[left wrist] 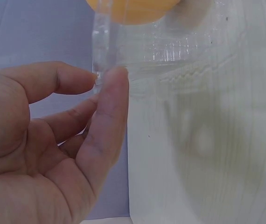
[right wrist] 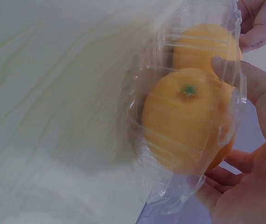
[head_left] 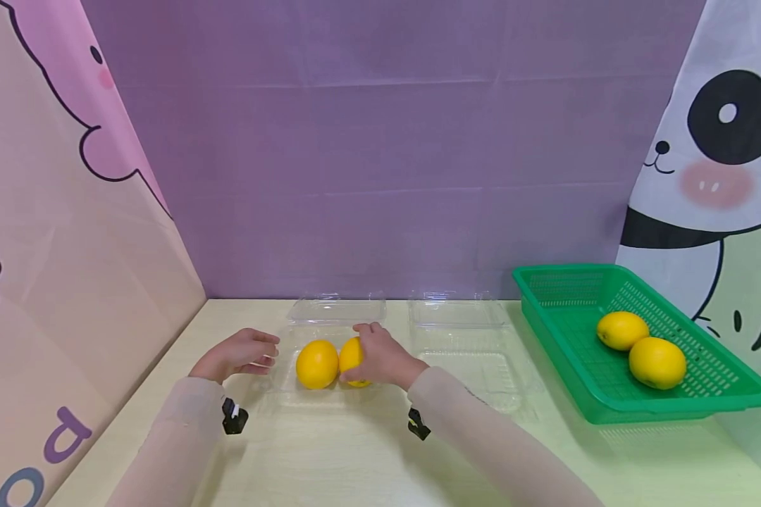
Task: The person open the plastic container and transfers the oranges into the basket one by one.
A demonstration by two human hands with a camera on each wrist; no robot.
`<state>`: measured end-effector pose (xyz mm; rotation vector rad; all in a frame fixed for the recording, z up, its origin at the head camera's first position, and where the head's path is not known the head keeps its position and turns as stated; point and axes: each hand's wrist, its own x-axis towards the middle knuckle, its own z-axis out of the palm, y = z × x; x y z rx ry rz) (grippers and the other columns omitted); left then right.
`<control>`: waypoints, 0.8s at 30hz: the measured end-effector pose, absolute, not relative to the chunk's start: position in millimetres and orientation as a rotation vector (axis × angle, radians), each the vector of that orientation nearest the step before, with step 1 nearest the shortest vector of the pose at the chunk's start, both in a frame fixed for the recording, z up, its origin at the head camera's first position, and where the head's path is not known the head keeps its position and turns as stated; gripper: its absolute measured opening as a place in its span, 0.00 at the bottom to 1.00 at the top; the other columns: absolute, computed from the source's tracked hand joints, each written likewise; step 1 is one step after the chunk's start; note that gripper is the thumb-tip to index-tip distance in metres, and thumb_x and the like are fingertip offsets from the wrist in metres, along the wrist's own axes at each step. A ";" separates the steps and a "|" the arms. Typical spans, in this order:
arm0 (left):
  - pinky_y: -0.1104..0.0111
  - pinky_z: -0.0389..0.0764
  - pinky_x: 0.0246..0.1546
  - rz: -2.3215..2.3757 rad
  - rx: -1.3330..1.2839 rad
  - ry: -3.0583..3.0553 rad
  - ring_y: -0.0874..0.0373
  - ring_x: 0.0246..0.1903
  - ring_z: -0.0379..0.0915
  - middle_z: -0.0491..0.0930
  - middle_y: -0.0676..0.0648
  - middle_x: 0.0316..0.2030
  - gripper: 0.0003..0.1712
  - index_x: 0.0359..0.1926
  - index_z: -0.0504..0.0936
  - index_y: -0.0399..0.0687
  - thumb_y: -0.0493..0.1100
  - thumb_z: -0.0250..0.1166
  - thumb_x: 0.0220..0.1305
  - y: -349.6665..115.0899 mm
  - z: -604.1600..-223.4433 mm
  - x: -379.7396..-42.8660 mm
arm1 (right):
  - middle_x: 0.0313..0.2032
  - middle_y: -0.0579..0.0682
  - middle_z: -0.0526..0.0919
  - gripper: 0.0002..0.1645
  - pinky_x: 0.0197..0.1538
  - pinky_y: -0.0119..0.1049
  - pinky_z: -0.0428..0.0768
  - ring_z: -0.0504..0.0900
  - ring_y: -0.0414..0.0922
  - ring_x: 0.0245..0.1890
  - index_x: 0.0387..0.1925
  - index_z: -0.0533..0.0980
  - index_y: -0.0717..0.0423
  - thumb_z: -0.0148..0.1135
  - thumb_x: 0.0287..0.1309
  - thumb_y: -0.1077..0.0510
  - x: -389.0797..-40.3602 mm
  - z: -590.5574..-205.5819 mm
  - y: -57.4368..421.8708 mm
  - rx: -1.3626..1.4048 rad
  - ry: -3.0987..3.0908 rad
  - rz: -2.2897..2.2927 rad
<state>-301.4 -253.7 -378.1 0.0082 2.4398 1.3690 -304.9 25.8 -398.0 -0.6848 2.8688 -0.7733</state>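
Two oranges (head_left: 317,365) sit side by side in a clear plastic box (head_left: 317,332) on the table. My right hand (head_left: 387,355) grips the right-hand orange (right wrist: 182,123), thumb on one side and fingers curled round the other; a green star-shaped stem mark shows on it in the right wrist view. At the box's left side is my left hand (head_left: 244,352). Its thumb and finger pinch the box's clear rim (left wrist: 104,42) in the left wrist view. The box's hinged lid (head_left: 339,310) lies folded back behind it.
A second clear plastic box (head_left: 463,341), its lid laid back, stands to the right. Farther right a green basket (head_left: 561,352) holds two more oranges (head_left: 657,362). A purple cloth (head_left: 368,155) hangs behind the pale wooden table (head_left: 330,458), with printed cloths at both sides.
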 end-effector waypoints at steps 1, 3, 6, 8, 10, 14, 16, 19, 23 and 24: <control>0.60 0.84 0.47 1.369 0.008 2.440 0.47 0.44 0.76 0.74 0.28 0.55 0.31 0.67 0.62 0.20 0.37 0.55 0.70 -253.7 -378.0 -301.2 | 0.65 0.58 0.68 0.58 0.58 0.42 0.79 0.73 0.50 0.55 0.72 0.61 0.60 0.80 0.46 0.43 -305.4 -398.5 25.4 -0.692 2.875 -0.751; 0.60 0.84 0.47 1.367 0.011 2.441 0.47 0.44 0.77 0.74 0.28 0.55 0.31 0.67 0.62 0.20 0.36 0.55 0.70 -253.7 -378.2 -301.2 | 0.65 0.57 0.68 0.58 0.58 0.42 0.78 0.73 0.50 0.56 0.72 0.61 0.59 0.80 0.45 0.42 -306.2 -399.7 24.5 -0.704 2.887 -0.699; 0.61 0.84 0.46 1.368 0.012 2.441 0.48 0.43 0.77 0.74 0.28 0.55 0.30 0.67 0.62 0.20 0.36 0.55 0.70 -253.8 -378.4 -301.3 | 0.64 0.56 0.69 0.59 0.58 0.41 0.78 0.73 0.49 0.56 0.72 0.61 0.58 0.80 0.45 0.41 -306.9 -401.3 23.3 -0.718 2.904 -0.626; 0.62 0.84 0.46 1.367 0.014 2.441 0.49 0.42 0.77 0.74 0.28 0.55 0.30 0.67 0.62 0.20 0.36 0.55 0.70 -253.9 -378.8 -301.6 | 0.63 0.56 0.70 0.58 0.58 0.41 0.78 0.73 0.49 0.56 0.72 0.62 0.57 0.80 0.45 0.41 -306.2 -401.5 22.8 -0.729 2.916 -0.585; 0.62 0.84 0.45 1.368 0.007 2.442 0.49 0.42 0.77 0.74 0.28 0.55 0.30 0.67 0.63 0.20 0.37 0.55 0.70 -254.0 -379.1 -301.8 | 0.62 0.55 0.71 0.57 0.58 0.41 0.78 0.73 0.49 0.56 0.72 0.63 0.57 0.79 0.45 0.41 -304.8 -401.1 22.3 -0.745 2.930 -0.535; 0.63 0.84 0.45 1.367 0.004 2.443 0.49 0.43 0.77 0.74 0.28 0.55 0.30 0.67 0.63 0.20 0.37 0.55 0.70 -254.0 -380.3 -302.0 | 0.61 0.55 0.71 0.56 0.60 0.40 0.76 0.72 0.49 0.57 0.72 0.63 0.57 0.79 0.46 0.42 -301.5 -399.8 21.5 -0.784 2.954 -0.455; 0.63 0.84 0.45 1.369 -0.003 2.445 0.49 0.43 0.77 0.74 0.28 0.55 0.30 0.66 0.63 0.21 0.37 0.55 0.70 -254.0 -380.8 -302.0 | 0.61 0.55 0.71 0.56 0.60 0.39 0.76 0.72 0.49 0.57 0.72 0.63 0.58 0.79 0.46 0.43 -300.6 -399.1 21.1 -0.800 2.961 -0.433; 0.63 0.85 0.45 1.374 -0.005 2.443 0.49 0.42 0.77 0.74 0.28 0.55 0.30 0.67 0.63 0.20 0.37 0.55 0.69 -254.0 -381.3 -301.8 | 0.61 0.55 0.71 0.56 0.61 0.39 0.76 0.72 0.50 0.57 0.72 0.62 0.58 0.78 0.48 0.43 -300.5 -398.7 20.9 -0.807 2.962 -0.406; 0.62 0.84 0.45 1.370 -0.012 2.445 0.49 0.42 0.77 0.74 0.29 0.54 0.30 0.67 0.63 0.21 0.37 0.55 0.70 -253.7 -380.9 -301.6 | 0.62 0.55 0.70 0.56 0.62 0.40 0.75 0.71 0.50 0.58 0.73 0.61 0.58 0.77 0.49 0.43 -301.3 -399.1 20.1 -0.806 2.962 -0.364; 0.62 0.84 0.46 1.370 -0.014 2.446 0.48 0.43 0.77 0.75 0.29 0.54 0.30 0.66 0.63 0.21 0.37 0.55 0.70 -253.7 -380.8 -301.6 | 0.63 0.55 0.70 0.56 0.62 0.40 0.75 0.71 0.50 0.59 0.73 0.60 0.58 0.77 0.49 0.43 -301.3 -399.2 19.9 -0.804 2.961 -0.355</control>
